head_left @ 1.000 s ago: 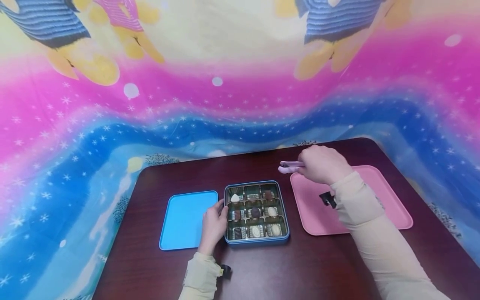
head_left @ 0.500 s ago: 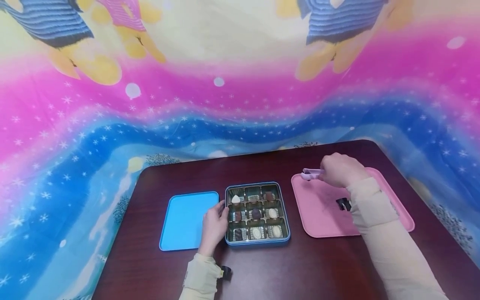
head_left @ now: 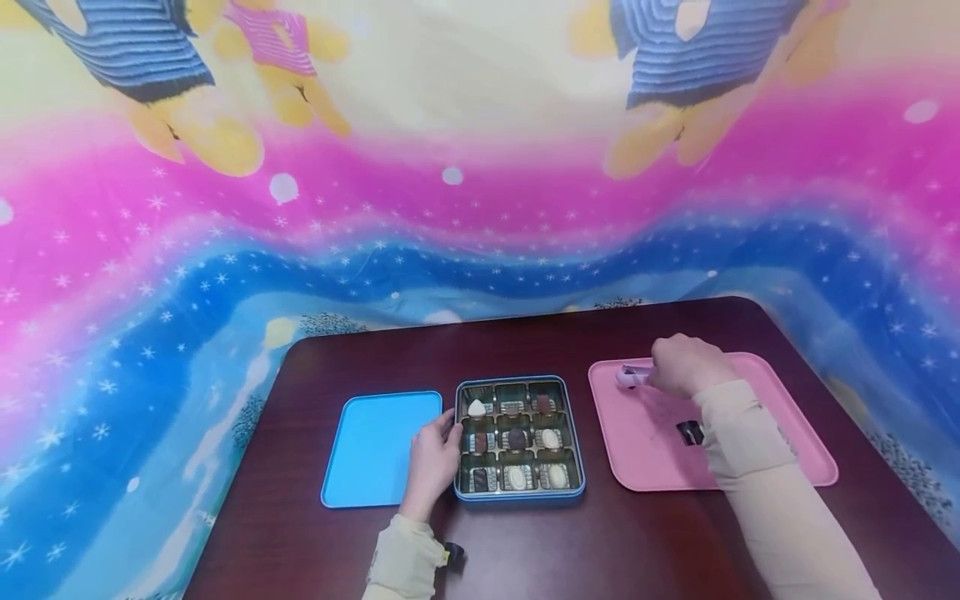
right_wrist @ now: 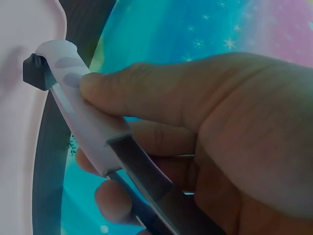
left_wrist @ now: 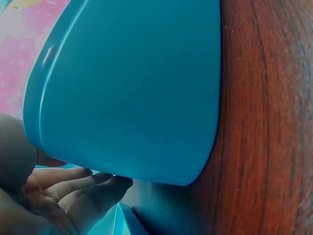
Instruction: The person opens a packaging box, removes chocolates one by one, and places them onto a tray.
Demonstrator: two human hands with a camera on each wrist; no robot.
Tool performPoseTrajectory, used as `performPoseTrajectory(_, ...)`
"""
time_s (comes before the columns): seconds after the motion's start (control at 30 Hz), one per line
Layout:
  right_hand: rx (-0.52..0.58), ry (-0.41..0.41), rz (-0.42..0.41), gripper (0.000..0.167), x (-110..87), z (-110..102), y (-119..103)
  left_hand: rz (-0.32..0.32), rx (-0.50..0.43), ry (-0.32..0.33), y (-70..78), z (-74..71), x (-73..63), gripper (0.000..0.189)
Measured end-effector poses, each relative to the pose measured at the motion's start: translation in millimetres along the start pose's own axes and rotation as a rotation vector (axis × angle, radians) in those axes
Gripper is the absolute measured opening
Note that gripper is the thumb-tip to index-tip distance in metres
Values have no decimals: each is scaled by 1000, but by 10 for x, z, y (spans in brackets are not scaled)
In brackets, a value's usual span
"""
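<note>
My right hand [head_left: 690, 365] grips a pair of pale pink tongs [head_left: 636, 375] low over the far left part of the pink tray [head_left: 652, 467]. In the right wrist view the thumb presses the tongs [right_wrist: 88, 112] from above, fingers beneath, and a dark chocolate [right_wrist: 36, 73] sits between the tips. My left hand [head_left: 435, 458] rests against the left side of a blue tin [head_left: 520, 495] filled with chocolates in a gold divided insert. In the left wrist view, fairly straight fingers [left_wrist: 95, 196] touch the tin's wall [left_wrist: 132, 98]; the thumb is near its rim.
A light blue lid [head_left: 378, 450] lies on the dark wood table [head_left: 525, 550], left of the tin. Each visible compartment holds a white or brown chocolate. A patterned cloth [head_left: 465, 208] hangs behind the table's far edge.
My right hand has moved right and down with the tongs and chocolate, from beyond the tray's far left corner to over the tray. My left hand keeps its place on the tin.
</note>
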State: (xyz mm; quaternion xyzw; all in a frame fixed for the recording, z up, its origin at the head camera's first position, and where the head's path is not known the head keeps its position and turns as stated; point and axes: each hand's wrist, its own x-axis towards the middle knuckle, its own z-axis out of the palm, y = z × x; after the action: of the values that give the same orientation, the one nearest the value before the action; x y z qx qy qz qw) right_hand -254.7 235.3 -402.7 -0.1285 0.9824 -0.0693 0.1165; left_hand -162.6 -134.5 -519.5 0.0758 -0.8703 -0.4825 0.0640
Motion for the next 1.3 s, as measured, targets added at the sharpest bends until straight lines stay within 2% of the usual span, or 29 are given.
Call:
performPoseTrajectory(0.53,-35,4,-4,19,47,133,40,19,26,13,-7,7,-1,38)
performPoseTrajectory(0.73,-39,16,-2,15,75,183,51,7,14,6,-7,1,-8,39)
performPoseTrajectory(1.13,-33,14,7,26,40,253,59,-1,7,4,0,-9,-51,40)
performPoseTrajectory(1.3,-44,55,-1,28,28,172,48,10,9,4,17,-13,-10,39)
